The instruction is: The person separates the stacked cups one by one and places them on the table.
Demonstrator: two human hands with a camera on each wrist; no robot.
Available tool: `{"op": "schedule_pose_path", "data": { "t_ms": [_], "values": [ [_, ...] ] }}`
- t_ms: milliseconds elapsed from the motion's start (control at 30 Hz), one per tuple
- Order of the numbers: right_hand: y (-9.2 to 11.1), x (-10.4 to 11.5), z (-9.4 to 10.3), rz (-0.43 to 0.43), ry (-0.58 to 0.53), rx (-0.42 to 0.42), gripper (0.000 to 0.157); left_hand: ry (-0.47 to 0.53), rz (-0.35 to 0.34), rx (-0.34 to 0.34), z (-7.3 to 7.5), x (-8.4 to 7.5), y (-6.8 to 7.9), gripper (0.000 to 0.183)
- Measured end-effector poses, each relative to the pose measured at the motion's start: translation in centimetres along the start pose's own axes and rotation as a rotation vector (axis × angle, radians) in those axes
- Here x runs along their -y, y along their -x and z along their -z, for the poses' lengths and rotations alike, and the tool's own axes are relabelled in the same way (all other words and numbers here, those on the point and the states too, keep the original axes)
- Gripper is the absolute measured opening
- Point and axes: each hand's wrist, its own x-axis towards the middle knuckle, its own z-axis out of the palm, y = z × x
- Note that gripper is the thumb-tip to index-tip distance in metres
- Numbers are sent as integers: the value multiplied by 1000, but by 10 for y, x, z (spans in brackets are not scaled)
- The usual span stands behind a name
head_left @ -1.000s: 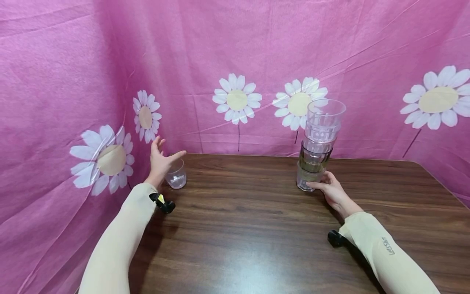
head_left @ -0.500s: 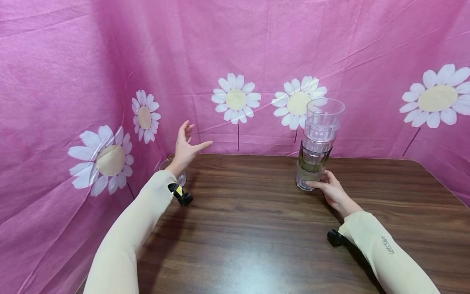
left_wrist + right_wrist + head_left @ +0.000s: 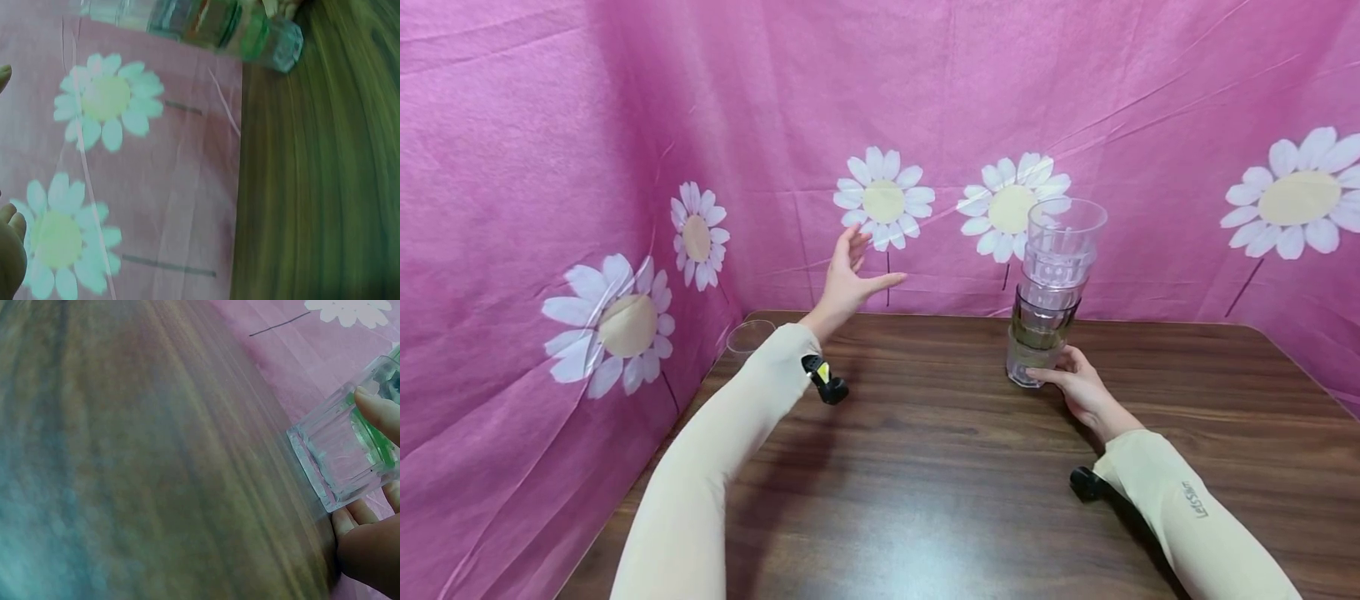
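Observation:
On the right of the head view, a stack of nested glasses (image 3: 1047, 304) stands on the table, leaning slightly right. Most are clear, and one in the lower part is dark tinted. My right hand (image 3: 1084, 396) grips the bottom glass (image 3: 340, 453), thumb (image 3: 380, 415) on one side and fingers on the other. My left hand (image 3: 842, 283) is raised over the back of the table, thumb and fingers spread, holding nothing. Behind the left forearm is a single clear glass (image 3: 751, 336); the sleeve hides most of it below the rim.
The brown wood-grain table (image 3: 925, 467) ends at a pink curtain (image 3: 790, 125) printed with white daisies, behind it and along its left. Each wrist carries a small black camera, such as the left wrist camera (image 3: 826, 382).
My left hand has travelled right and a little upward, away from the single glass, with its fingers still spread. The right hand and the stack have stayed in place.

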Motion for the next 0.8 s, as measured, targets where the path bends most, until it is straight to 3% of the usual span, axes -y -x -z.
{"op": "schedule_pose_path", "data": {
  "t_ms": [367,633,800],
  "values": [
    [0,1,1,6,-11,5,49,81,-12,97,-57,-29,-13,106],
    [3,2,-1,0,14,3,48,83,-4,196,-95,-51,-20,110],
    [4,1,-1,14,-1,2,47,98,19,199,-113,-60,-26,110]
  ]
}}
